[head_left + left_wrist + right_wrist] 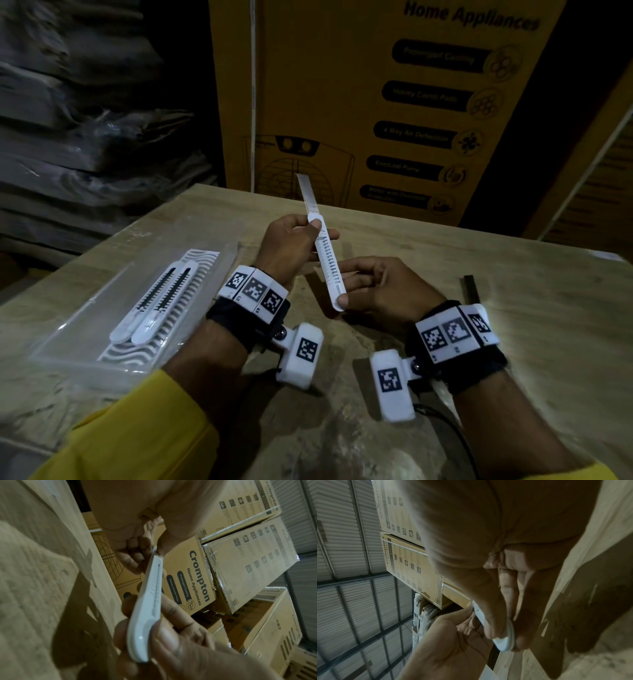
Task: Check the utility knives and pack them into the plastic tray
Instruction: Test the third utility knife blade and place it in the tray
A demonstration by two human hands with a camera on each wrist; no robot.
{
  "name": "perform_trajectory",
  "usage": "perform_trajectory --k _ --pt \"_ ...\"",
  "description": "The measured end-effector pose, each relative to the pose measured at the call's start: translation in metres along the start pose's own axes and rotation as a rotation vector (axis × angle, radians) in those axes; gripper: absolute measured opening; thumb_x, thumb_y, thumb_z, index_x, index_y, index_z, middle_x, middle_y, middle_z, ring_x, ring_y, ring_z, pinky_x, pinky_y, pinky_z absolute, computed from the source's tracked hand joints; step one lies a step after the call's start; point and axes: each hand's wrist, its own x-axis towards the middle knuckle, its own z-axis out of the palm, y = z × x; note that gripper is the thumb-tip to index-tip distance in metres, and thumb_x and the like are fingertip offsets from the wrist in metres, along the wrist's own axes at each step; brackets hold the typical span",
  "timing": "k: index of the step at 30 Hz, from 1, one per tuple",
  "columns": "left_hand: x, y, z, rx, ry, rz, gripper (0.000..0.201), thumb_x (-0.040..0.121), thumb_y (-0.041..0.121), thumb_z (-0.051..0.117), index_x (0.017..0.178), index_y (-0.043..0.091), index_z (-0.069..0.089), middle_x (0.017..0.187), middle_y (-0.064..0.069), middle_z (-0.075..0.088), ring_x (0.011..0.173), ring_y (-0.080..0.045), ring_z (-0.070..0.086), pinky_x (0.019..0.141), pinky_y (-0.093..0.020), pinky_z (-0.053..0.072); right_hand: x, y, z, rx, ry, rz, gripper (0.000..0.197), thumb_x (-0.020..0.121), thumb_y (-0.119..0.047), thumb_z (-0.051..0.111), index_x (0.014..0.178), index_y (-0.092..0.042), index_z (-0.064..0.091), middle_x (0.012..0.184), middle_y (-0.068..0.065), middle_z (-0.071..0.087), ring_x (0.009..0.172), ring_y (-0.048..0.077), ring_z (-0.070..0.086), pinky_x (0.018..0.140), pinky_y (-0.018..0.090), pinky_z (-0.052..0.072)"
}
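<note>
Two utility knives [150, 305] already lie side by side in the plastic tray [68, 329], which sits at the left of the table [513, 291]; we hold a third knife [329, 267] above the table's middle, blade [307, 194] run well out and pointing away from us. Our left hand [284, 246] pinches the body near the slider end, thumb on top. Our right hand [380, 287] pinches the butt end between thumb and fingertips.

We judge the knife light and rigid, its plastic shell smooth enough to slip under a loose pinch. The flat sides of the body are the safe hold. The exposed blade is thin, sharp and probably brittle, so it should be retracted before packing.

Room beside the two packed knives looks adequate on the tray's right part. The tray's raised rim must be cleared on entry. A carton [376, 102] stands close behind the blade tip.
</note>
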Motion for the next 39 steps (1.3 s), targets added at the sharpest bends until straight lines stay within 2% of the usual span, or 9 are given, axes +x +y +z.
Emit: perform_trajectory --k 3,6,14,18,24,27,30,35,39 --pt "0.001 -0.002 -0.001 -0.014 0.007 0.010 0.022 0.106 0.015 0.054 0.120 0.003 0.066 0.103 -0.008 0.081 0.091 -0.014 0.076 0.068 -0.023 0.060 -0.001 0.000 0.001 0.006 0.008 -0.017 0.048 0.076 0.018 0.073 0.120 -0.003 0.069 0.095 0.032 0.065 0.084 0.039 0.066 0.081 0.054 0.052" --pt "0.004 -0.004 -0.003 -0.032 0.000 0.008 0.018 0.104 0.012 0.057 0.118 0.005 0.067 0.102 -0.007 0.082 0.099 -0.018 0.077 0.080 -0.033 0.062 -0.002 0.002 0.003 -0.006 0.035 -0.041 0.050 0.076 0.017 0.074 0.121 -0.007 0.070 0.099 0.038 0.067 0.083 0.039 0.067 0.077 0.050 0.054" --pt "0.008 -0.007 -0.004 -0.066 -0.056 0.010 0.017 0.103 0.010 0.059 0.118 0.008 0.066 0.101 -0.003 0.083 0.107 -0.020 0.075 0.095 -0.042 0.060 -0.002 0.004 0.003 -0.036 0.063 -0.042 0.057 0.077 0.013 0.076 0.129 -0.007 0.067 0.104 0.028 0.074 0.085 0.039 0.071 0.078 0.052 0.059" --pt "0.010 -0.010 -0.005 -0.081 -0.097 0.014 0.017 0.103 0.009 0.058 0.117 0.008 0.067 0.101 -0.001 0.083 0.109 -0.020 0.074 0.095 -0.041 0.058 -0.003 0.004 0.004 -0.038 0.073 -0.045 0.056 0.077 0.011 0.077 0.129 -0.008 0.068 0.103 0.023 0.076 0.096 0.046 0.072 0.084 0.059 0.058" --pt "0.007 -0.009 -0.005 -0.136 -0.149 -0.030 0.030 0.099 -0.002 0.058 0.127 0.005 0.064 0.102 0.000 0.082 0.102 -0.015 0.074 0.082 -0.031 0.059 -0.003 0.005 0.005 -0.071 0.096 -0.069 0.055 0.079 0.011 0.076 0.129 -0.010 0.068 0.101 0.023 0.076 0.094 0.048 0.072 0.085 0.062 0.057" --pt "0.005 -0.009 -0.002 -0.114 -0.145 -0.042 0.018 0.102 0.008 0.056 0.112 0.011 0.070 0.101 -0.001 0.082 0.103 -0.022 0.074 0.091 -0.038 0.059 -0.002 0.006 0.006 -0.023 0.080 -0.081 0.051 0.080 0.010 0.075 0.125 -0.014 0.070 0.104 0.031 0.072 0.085 0.043 0.068 0.078 0.054 0.053" --pt "0.001 -0.008 0.002 -0.070 -0.163 -0.038 0.023 0.106 0.021 0.052 0.100 0.015 0.074 0.100 -0.006 0.082 0.102 -0.027 0.075 0.096 -0.042 0.058 -0.001 0.004 0.007 -0.004 0.098 -0.101 0.048 0.081 0.008 0.075 0.123 -0.015 0.071 0.102 0.028 0.075 0.082 0.038 0.068 0.074 0.048 0.053" --pt "-0.001 -0.011 0.005 -0.048 -0.194 0.008 0.028 0.107 0.027 0.051 0.101 0.016 0.076 0.103 -0.007 0.082 0.103 -0.028 0.077 0.098 -0.046 0.058 -0.001 0.003 0.007 0.003 0.129 -0.116 0.045 0.080 0.007 0.076 0.117 -0.019 0.074 0.084 0.011 0.077 0.072 0.029 0.069 0.073 0.047 0.052" --pt "0.000 -0.012 0.002 -0.042 -0.224 0.035 0.025 0.107 0.023 0.051 0.102 0.015 0.074 0.100 -0.004 0.083 0.101 -0.024 0.078 0.099 -0.044 0.058 -0.003 0.003 0.008 0.010 0.126 -0.091 0.046 0.080 0.010 0.075 0.122 -0.008 0.071 0.086 0.013 0.077 0.071 0.029 0.071 0.067 0.041 0.055"
